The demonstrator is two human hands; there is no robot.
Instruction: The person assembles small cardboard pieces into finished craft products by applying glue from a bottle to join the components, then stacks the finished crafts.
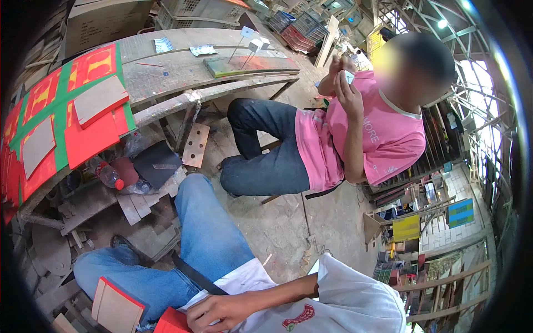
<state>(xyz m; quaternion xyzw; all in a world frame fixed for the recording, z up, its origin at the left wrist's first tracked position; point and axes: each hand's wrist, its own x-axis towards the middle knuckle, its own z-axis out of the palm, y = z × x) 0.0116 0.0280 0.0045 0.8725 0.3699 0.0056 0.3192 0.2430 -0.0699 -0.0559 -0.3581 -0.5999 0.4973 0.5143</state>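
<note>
My left hand (219, 312) shows at the bottom edge, below my blue-jeaned legs (205, 233), with its forearm coming out of a white sleeve. Its fingers are curled on the edge of a red card piece (171, 322). A brown cardboard piece with a red edge (114, 306) leans against my thigh just left of that hand. My right hand is out of sight.
Another person in a pink shirt (383, 133) sits opposite, both hands raised at something small (347, 75). A worn workbench (183, 72) carries a red-and-green sheet (61, 127) with cardboard pieces. A plastic bottle (110, 176) and scrap wood lie underneath, with crates behind.
</note>
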